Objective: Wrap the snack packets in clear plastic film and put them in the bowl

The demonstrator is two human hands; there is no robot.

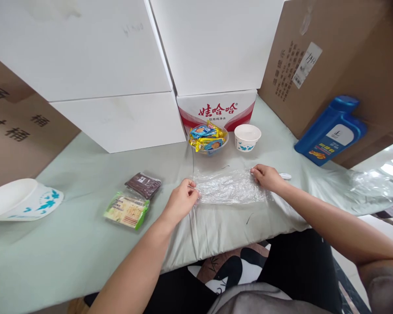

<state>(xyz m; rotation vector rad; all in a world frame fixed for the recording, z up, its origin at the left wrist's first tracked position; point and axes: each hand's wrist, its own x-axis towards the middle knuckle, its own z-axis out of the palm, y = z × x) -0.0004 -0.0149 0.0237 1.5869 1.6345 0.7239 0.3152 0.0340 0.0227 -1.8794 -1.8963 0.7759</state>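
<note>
Film of crinkled clear plastic (229, 187), roughly rectangular, stretches between the left hand (183, 197), which pinches its left edge, and the right hand (268, 177), which pinches its far right corner. Spreading it flat seems the step in hand; the next move probably calls for light, even tension, clear of the white paper cup with blue leaf print (247, 139) beyond the right hand

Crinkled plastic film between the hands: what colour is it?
The crinkled plastic film is clear and colourless, with whitish glints; the head view shows it.
</note>
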